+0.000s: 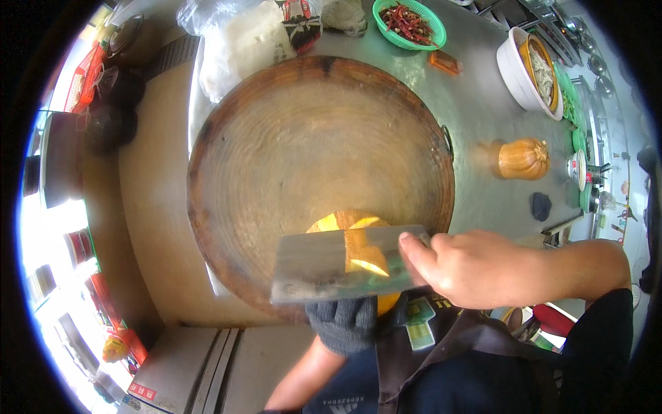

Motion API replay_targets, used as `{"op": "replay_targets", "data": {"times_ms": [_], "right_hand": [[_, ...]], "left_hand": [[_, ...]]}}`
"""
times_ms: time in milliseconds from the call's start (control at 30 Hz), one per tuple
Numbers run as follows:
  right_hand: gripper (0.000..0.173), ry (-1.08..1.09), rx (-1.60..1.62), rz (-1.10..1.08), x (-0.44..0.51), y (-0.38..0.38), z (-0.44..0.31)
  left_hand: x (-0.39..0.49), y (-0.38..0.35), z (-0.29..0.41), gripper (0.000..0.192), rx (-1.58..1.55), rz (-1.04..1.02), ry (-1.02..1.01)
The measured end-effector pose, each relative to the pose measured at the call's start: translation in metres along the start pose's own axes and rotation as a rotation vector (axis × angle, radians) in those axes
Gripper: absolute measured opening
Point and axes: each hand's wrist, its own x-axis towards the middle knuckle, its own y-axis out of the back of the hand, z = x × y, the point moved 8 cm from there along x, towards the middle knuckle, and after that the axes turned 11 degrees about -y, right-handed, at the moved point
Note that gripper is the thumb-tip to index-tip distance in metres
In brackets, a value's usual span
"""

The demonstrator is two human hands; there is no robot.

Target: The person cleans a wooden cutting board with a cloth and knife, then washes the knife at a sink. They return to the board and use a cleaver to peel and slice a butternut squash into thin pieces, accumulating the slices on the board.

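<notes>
My right hand [460, 266] grips a broad Chinese cleaver [307, 266] at its handle end, with the blade held flat-side up to the view. Peeled-looking orange and yellow squash [328, 222] shows past the blade's far edge, and a yellow part comes out below it. The blade hides the middle of the squash and mirrors some of it. Beneath the cleaver, my left hand [344, 321], in a dark grey knit glove, curls around the squash; its fingertips are partly covered. All this is at the near edge of a large round wooden chopping block [310, 139].
The block stands on a steel counter [481, 108]. On the counter are a stemmed squash piece [523, 159], a dark cloth-like lump [540, 206], a green basket of dried red chillies [408, 25], a white basin [517, 77] and plastic bags [243, 46]. A metal handle [448, 143] juts from the block's right side.
</notes>
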Motion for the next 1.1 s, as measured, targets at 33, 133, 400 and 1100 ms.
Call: {"op": "replay_targets", "data": {"times_ms": [33, 133, 400, 1100], "right_hand": [[0.048, 0.018, -0.004, 0.040, 0.005, 0.001, 0.000], [0.040, 0.028, -0.044, 0.099, 0.029, -0.009, 0.006], [0.043, -0.096, 0.151, 0.023, 0.043, 0.010, 0.030], [0.043, 0.058, -0.153, 0.040, -0.028, 0.030, -0.006]], "left_hand": [[0.002, -0.001, -0.001, 0.066, -0.021, 0.003, 0.000], [0.005, -0.001, -0.005, 0.061, -0.092, -0.020, 0.029], [0.008, 0.008, 0.003, 0.060, -0.001, 0.078, 0.008], [-0.023, -0.019, 0.003, 0.088, -0.026, -0.039, -0.025]]}}
